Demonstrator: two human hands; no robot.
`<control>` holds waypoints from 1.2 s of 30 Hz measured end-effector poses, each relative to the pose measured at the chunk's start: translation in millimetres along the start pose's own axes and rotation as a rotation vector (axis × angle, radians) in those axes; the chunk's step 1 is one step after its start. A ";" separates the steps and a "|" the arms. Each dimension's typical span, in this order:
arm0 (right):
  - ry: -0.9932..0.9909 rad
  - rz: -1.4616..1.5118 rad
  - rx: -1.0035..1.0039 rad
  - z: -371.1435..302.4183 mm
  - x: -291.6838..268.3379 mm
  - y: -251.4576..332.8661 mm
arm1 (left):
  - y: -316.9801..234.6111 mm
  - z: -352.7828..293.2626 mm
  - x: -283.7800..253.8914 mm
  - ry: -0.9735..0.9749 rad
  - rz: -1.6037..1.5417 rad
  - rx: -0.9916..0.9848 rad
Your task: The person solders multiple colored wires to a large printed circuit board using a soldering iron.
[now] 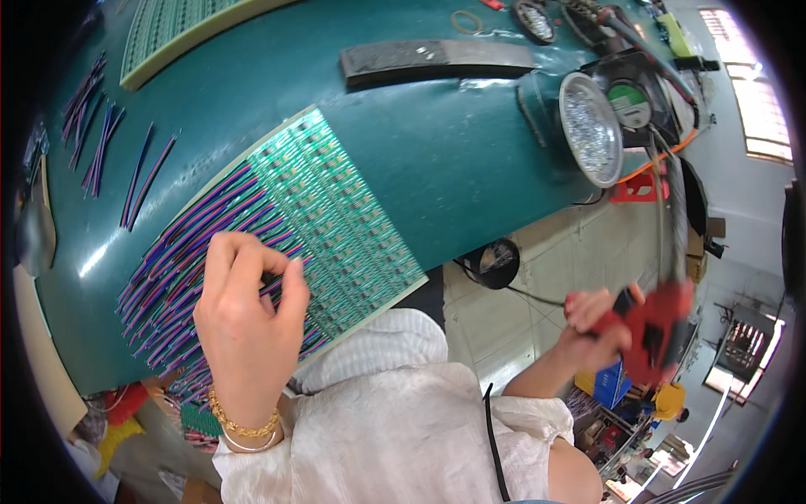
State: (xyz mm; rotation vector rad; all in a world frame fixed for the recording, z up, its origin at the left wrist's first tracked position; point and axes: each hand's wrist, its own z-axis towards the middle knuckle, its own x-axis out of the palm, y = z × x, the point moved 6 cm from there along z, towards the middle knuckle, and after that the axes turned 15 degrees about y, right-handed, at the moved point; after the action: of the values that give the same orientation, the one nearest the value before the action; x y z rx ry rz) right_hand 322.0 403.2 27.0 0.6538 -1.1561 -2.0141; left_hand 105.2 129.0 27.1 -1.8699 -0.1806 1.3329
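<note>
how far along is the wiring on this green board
Many coloured wires already lie in a row along the edge of the green board. In hand: the left hand pinches wires at the board, and the right hand holds a red tool off the table. Loose wire bundles still wait aside.

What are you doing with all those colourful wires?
A person sits at a dark green table. Their left hand rests on a panel of green circuit strips, with its fingertips pinching at the coloured wires that stick out along the panel's edge. Their right hand grips a red-handled tool, held off to the side beyond the table edge, away from the panel. More loose wire bundles lie farther back on the table, and a round lamp stands beside a small fan.
</note>
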 end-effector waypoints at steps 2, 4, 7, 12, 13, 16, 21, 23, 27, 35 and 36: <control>-0.183 -0.443 0.317 11.0 -20.9 -28.7 | 1.2 -1.3 -2.8 0.013 0.023 0.003; -0.130 -0.248 0.303 24.7 -14.6 -38.9 | 2.9 -0.2 -4.7 0.012 0.037 -0.024; -0.116 -0.102 0.164 17.2 -13.2 -30.8 | 2.7 -10.0 -5.5 -0.002 0.069 -0.007; -0.019 -0.018 0.198 -10.7 -6.9 -31.2 | -5.4 -14.0 -24.0 -0.036 0.309 0.156; 0.001 -0.003 0.184 -3.4 -9.6 -27.4 | -10.2 -6.8 -36.2 -0.085 0.398 0.110; 0.051 0.055 0.186 -10.2 3.9 -24.9 | 23.0 20.8 -84.8 -0.223 0.618 0.097; 0.079 0.104 0.235 -10.0 19.0 -16.8 | 85.1 61.8 -89.3 -0.082 0.344 0.006; 0.099 0.128 0.230 -11.9 21.5 -17.1 | 90.4 61.9 -83.3 -0.053 0.306 -0.042; 0.123 0.152 0.254 -15.7 24.6 -15.5 | 64.7 43.8 -86.4 -0.180 0.430 0.090; 0.237 0.363 0.304 -26.8 45.3 -20.2 | -24.2 -26.0 -36.9 -0.025 -0.024 0.154; 0.241 0.358 0.312 -27.2 47.6 -19.5 | -22.9 -27.2 -28.9 -0.030 -0.087 0.082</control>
State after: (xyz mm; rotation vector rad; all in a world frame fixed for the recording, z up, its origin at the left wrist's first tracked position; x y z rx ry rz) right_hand 305.6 358.6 -6.5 0.7584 -1.3426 -1.4304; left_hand 123.1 114.2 66.7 -1.7549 -0.2169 1.2906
